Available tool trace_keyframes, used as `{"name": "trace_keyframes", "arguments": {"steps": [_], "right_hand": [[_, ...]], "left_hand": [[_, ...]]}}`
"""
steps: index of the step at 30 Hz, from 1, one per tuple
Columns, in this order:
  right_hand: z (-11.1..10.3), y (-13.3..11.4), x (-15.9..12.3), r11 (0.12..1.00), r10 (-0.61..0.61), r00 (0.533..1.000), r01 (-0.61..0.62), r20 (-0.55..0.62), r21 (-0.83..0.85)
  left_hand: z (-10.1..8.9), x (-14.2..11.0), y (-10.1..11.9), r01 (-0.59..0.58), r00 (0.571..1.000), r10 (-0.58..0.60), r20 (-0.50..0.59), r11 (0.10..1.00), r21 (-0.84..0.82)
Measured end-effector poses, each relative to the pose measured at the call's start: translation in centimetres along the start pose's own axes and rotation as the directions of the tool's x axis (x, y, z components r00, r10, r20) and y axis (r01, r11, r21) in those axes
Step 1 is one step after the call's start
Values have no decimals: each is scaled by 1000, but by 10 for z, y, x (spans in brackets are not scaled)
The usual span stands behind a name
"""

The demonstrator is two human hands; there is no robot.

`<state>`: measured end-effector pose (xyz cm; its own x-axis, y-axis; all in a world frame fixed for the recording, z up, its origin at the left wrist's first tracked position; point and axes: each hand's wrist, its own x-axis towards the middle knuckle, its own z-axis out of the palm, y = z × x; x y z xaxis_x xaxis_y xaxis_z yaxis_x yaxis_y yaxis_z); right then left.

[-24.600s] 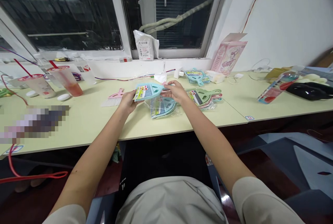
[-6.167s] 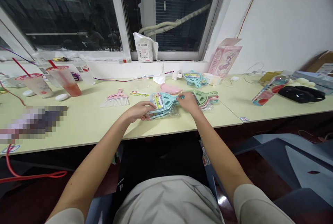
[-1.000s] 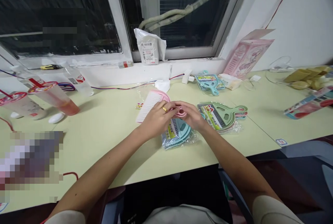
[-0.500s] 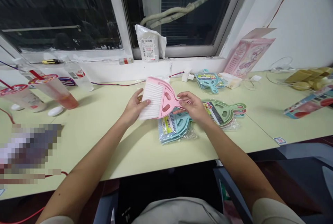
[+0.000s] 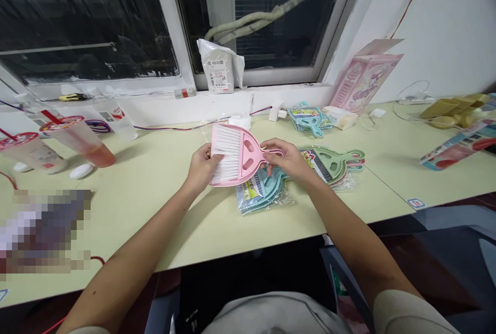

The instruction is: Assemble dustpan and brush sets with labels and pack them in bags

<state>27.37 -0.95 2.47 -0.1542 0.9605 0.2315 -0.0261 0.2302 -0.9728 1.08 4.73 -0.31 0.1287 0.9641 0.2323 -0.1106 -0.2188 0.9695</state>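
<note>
I hold a pink mini brush-and-dustpan set (image 5: pixel 238 155) just above the table, white bristles facing up. My left hand (image 5: pixel 201 168) grips its wide bristle end, thumb on the bristles. My right hand (image 5: pixel 289 161) pinches the pink handle. Under and behind my hands lies a clear bag of blue dustpan sets (image 5: pixel 259 194). A bagged stack with a green set (image 5: pixel 333 163) on top lies to the right.
Two drink cups with straws (image 5: pixel 83 140) stand at the left. More blue sets (image 5: pixel 310 117), a pink box (image 5: pixel 362 80) and a white packet (image 5: pixel 220 67) sit near the window. The pale green table (image 5: pixel 155 189) ends close to my lap.
The pink set has risen from the bag and turned flat, bristles up. My left hand slid to its wide end; my right hand stayed on the handle.
</note>
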Motion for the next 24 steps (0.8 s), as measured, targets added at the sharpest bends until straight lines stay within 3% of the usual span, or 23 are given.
{"name": "trace_keyframes", "arguments": {"steps": [4,15,24], "right_hand": [[-1,-1,1,996,62,998,-59,-34,65],[2,4,1,990,97,987,-82,-127,117],[1,4,0,993,96,990,-89,-106,73]], "left_hand": [[5,-4,3,-13,1000,13,-3,1000,-6],[9,-7,3,-19,1000,19,9,1000,-6],[6,-6,-1,-57,998,58,-14,998,23]]}}
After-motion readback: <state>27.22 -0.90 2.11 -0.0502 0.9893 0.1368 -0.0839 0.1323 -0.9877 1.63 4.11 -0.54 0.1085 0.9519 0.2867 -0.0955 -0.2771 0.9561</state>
